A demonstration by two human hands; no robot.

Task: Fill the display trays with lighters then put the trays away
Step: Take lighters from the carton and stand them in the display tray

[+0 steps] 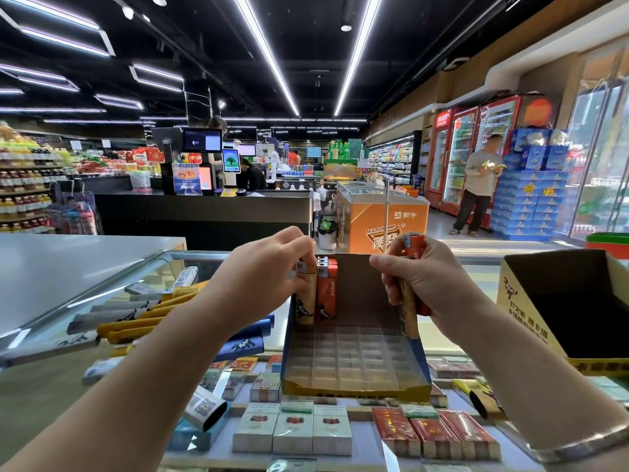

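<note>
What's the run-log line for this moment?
left hand: seating tan lighter in tray | right hand: holding lighters | tray: mostly unfilled

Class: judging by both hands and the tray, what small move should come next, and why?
Probably the left hand presses its tan lighter fully into the back-left slot of the cardboard display tray, beside the orange lighters; the right hand already holds more lighters.

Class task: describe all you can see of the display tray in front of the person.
The tray is an open cardboard box with a tall brown back wall, blue sides and a low yellow front lip. A clear insert of square cells lines its floor. It sits on the glass counter. Orange lighters stand in its back left corner; most cells are empty. The left hand sets a tan lighter there.
</note>
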